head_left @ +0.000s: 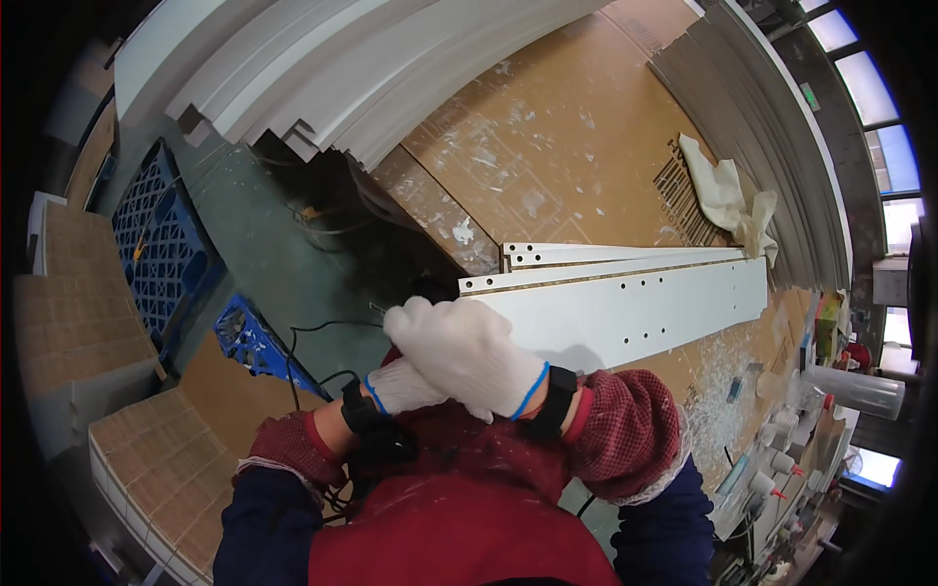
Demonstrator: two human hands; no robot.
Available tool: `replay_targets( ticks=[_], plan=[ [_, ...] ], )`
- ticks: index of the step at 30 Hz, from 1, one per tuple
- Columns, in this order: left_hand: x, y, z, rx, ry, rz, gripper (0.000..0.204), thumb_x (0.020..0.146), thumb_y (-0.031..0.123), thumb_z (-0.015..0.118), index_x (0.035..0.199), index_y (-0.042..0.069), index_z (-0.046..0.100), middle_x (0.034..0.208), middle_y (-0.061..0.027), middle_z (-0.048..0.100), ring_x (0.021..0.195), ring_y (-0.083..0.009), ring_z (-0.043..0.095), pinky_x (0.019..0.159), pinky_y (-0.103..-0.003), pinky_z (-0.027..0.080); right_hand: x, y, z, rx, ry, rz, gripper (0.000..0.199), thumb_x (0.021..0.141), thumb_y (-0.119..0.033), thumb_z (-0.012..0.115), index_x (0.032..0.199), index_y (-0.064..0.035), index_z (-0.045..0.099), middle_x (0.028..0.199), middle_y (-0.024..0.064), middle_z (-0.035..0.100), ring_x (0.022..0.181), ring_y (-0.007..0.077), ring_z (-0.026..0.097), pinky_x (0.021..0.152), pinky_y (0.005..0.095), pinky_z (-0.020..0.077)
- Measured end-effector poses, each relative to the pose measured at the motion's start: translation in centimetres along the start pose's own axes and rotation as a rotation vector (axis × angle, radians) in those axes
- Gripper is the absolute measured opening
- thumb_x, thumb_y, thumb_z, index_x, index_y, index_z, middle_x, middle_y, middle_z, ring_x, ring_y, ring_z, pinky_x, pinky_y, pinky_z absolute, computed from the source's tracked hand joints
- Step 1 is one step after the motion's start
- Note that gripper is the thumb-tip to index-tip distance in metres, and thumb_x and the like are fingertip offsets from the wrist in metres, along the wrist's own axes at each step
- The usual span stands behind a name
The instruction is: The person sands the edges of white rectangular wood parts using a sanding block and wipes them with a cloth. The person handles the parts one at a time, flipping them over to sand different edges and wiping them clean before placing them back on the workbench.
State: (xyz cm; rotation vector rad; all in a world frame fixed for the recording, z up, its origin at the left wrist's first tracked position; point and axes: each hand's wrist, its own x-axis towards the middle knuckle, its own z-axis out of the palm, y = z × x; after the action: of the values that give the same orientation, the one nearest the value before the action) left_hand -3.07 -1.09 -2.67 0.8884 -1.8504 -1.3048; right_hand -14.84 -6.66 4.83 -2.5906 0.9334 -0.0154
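In front of my red apron, my two hands are crossed, both in white knit gloves with blue cuffs. My right hand (459,352) lies on top, its fingers curled over and closed; whatever it grips is hidden. Beneath it is my left hand (403,388), of which only the back near the wrist shows; its fingers are covered. Just beyond the hands, a long white panel (606,313) with several drilled holes lies flat on a cardboard-covered bench (547,176). Narrower white strips (567,256) with holes lie along its far side.
Stacked white boards (322,88) overhang the far left, and more stacked panels (772,127) stand at the right. A crumpled cream cloth (723,186) lies near the panel's end. Bottles (767,485) line the right side. A blue pallet (166,249) and blue crate (256,337) are left.
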Motion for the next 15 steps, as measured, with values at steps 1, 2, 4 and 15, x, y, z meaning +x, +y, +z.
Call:
replay_targets(
  ticks=[1, 2, 4, 15],
  plan=[
    [0.0, -0.2, -0.3, -0.089, -0.130, -0.105, 0.039, 0.088, 0.025, 0.069, 0.118, 0.002, 0.059, 0.102, -0.0110, 0.068, 0.089, -0.0212, 0.067, 0.081, -0.030, 0.054, 0.1, -0.1, -0.2, 0.059, 0.008, -0.027, 0.020, 0.077, -0.010, 0.061, 0.093, -0.0044, 0.050, 0.082, 0.0141, 0.058, 0.069, 0.0313, 0.064, 0.059, 0.0407, 0.0518],
    [0.7, 0.7, -0.7, -0.542, -0.219, -0.347, 0.041, 0.088, 0.023, 0.069, 0.119, 0.000, 0.056, 0.099, -0.0130, 0.067, 0.086, -0.0213, 0.067, 0.076, -0.031, 0.056, -0.5, 0.8, -0.3, 0.166, 0.138, -0.009, 0.018, 0.079, -0.009, 0.061, 0.093, -0.0045, 0.053, 0.083, 0.0148, 0.060, 0.070, 0.0328, 0.063, 0.060, 0.0417, 0.0515],
    [1.4, 1.3, -0.3, -1.019, -0.179, -0.623, 0.039, 0.088, 0.018, 0.067, 0.116, -0.006, 0.053, 0.089, -0.0147, 0.064, 0.078, -0.0209, 0.066, 0.065, -0.032, 0.059, -2.6, 3.2, -0.8, 0.186, 0.396, 0.204, 0.011, 0.084, -0.008, 0.058, 0.094, -0.0046, 0.060, 0.087, 0.0164, 0.064, 0.076, 0.0362, 0.063, 0.063, 0.0442, 0.0504],
    [0.6, -0.9, 1.4, -0.266, 0.053, -0.090, 0.029, 0.087, 0.015, 0.066, 0.109, -0.002, 0.055, 0.087, -0.0137, 0.069, 0.074, -0.0185, 0.070, 0.069, -0.028, 0.056, -0.7, 0.2, 0.5, -0.019, 0.066, 0.134, 0.014, 0.080, -0.007, 0.057, 0.093, -0.0045, 0.050, 0.079, 0.0145, 0.058, 0.068, 0.0309, 0.065, 0.057, 0.0408, 0.0516]
  ],
)
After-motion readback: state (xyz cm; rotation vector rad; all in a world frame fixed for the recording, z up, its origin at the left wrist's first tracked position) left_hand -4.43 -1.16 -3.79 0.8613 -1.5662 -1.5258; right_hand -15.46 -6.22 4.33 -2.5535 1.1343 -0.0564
